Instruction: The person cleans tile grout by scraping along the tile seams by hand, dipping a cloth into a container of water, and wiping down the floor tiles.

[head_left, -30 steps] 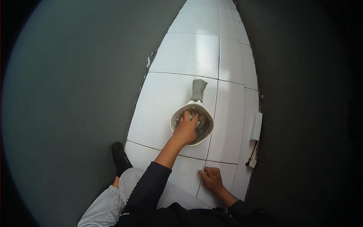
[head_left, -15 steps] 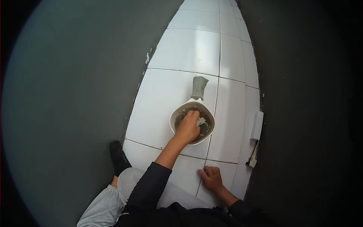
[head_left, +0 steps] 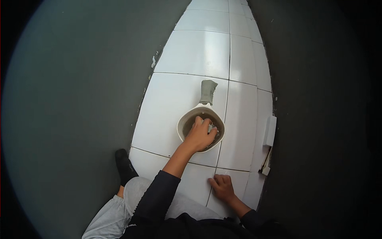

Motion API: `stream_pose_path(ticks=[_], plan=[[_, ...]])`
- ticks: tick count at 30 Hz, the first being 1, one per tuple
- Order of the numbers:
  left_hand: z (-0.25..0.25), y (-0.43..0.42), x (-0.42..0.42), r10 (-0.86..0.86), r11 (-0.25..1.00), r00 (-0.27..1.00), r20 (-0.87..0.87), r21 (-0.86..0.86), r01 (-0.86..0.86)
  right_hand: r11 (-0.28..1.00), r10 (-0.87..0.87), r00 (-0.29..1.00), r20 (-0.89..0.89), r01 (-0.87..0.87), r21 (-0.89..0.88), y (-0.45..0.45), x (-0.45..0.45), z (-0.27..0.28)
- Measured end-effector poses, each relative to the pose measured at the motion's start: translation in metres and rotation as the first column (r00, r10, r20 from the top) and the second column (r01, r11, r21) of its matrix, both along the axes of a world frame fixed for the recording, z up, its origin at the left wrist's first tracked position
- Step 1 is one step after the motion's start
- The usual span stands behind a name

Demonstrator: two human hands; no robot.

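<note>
A white water dipper (head_left: 180,129) stands on the tiles with murky water inside. My left hand (head_left: 200,135) is down in it, fingers bent around a pale grey crumpled piece (head_left: 211,128); what the piece is made of I cannot make out. A grey-green wrap (head_left: 207,92), cloth-like and with an uneven end, covers the dipper's handle, which points away from me. My right hand (head_left: 223,188) rests on the tile closer to my body, its fingers curled in and nothing visible in them.
White glossy tiles (head_left: 191,51) form a long strip running away from me. At its right edge lie a white block (head_left: 270,131) and a thin stick-like item (head_left: 266,161). Dark grey surfaces border both sides. My black-socked foot (head_left: 125,163) is at the left edge.
In the dipper, my left hand has turned slightly, and its fingers have spread and shifted around the pale piece. My right hand stays in place.
</note>
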State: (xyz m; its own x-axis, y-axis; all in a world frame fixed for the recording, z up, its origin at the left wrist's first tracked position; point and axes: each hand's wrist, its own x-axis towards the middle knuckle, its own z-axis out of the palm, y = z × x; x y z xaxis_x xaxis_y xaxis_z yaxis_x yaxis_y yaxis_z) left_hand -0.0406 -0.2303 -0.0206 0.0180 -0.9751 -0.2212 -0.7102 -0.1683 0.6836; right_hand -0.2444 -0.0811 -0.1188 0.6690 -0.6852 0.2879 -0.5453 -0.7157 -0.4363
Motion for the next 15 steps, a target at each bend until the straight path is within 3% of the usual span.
stream_pose_path(ticks=[1, 3, 9, 13, 15], plan=[[-0.002, 0.0, 0.002, -0.001, 1.0, 1.0, 0.001, 0.0, 0.001, 1.0, -0.001, 1.0, 0.001, 0.001, 0.0, 0.0, 0.0, 0.0], [-0.013, 0.0, 0.008, 0.03, 0.996, 0.985, -0.17, -0.078, -0.044, 1.0, -0.004, 1.0, 0.0, 0.004, -0.006, 0.0, 0.0, 0.0], [-0.007, 0.004, 0.018, -0.07, 0.983, 0.98, -0.187, -0.178, 0.037, 1.0, -0.009, 1.0, 0.016, 0.009, -0.01, 0.001, 0.001, -0.002], [0.002, 0.003, 0.012, 0.013, 0.999, 0.997, -0.082, -0.045, -0.016, 1.0, -0.005, 1.0, 0.011, 0.006, -0.015, 0.0, 0.0, -0.002], [-0.006, 0.004, 0.008, 0.044, 0.977, 0.999, -0.031, -0.207, -0.049, 1.0, -0.007, 1.0, 0.007, 0.008, -0.006, 0.0, 0.0, -0.002]])
